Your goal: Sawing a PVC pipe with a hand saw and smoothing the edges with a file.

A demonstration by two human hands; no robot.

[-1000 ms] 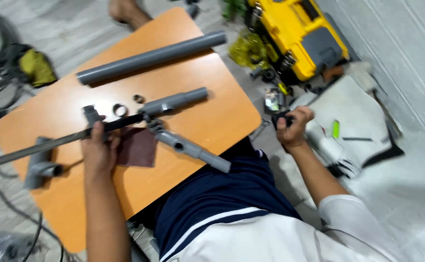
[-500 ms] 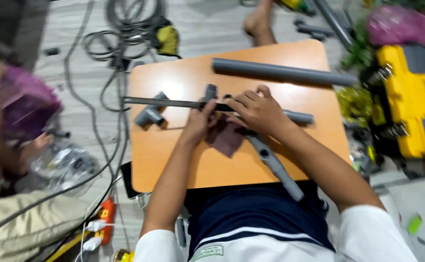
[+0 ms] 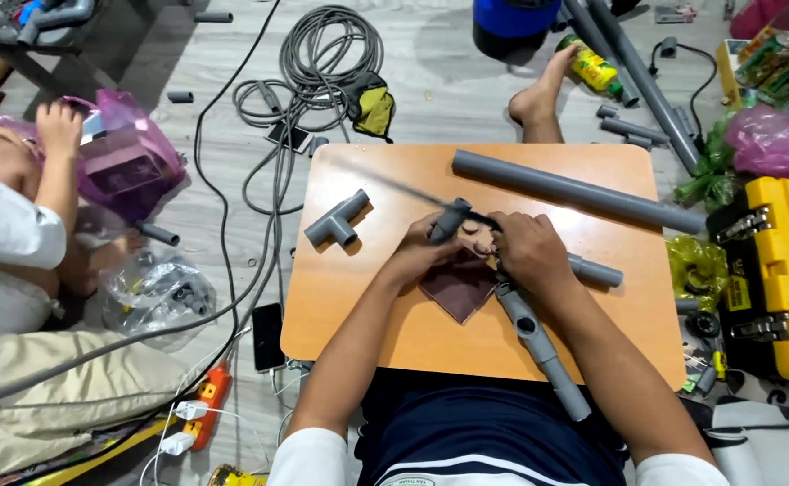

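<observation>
My left hand point(image 3: 426, 250) and my right hand point(image 3: 522, 252) meet at the middle of a small orange wooden table point(image 3: 358, 297). Between them they grip a grey pipe fitting point(image 3: 449, 219) joined to a thin metal rod point(image 3: 394, 187) that runs up and left. A grey pipe assembly point(image 3: 538, 342) extends from under my right hand toward my lap, with a short branch point(image 3: 595, 270) to the right. A dark brown sandpaper sheet point(image 3: 457, 288) lies beneath my hands. A grey tee fitting point(image 3: 336, 219) sits to the left of them.
A long grey pipe point(image 3: 579, 192) lies across the table's far right. A yellow toolbox point(image 3: 781, 279) stands at the right. Coiled cables point(image 3: 322, 54), a phone point(image 3: 268, 335) and an orange power strip point(image 3: 210, 396) are on the floor. Another person point(image 3: 16, 234) sits at left; a bare foot point(image 3: 538, 94) rests beyond the table.
My right hand came back from the toolbox side to the fitting at the table's middle. The view swung left, showing the floor cables and the person at left.
</observation>
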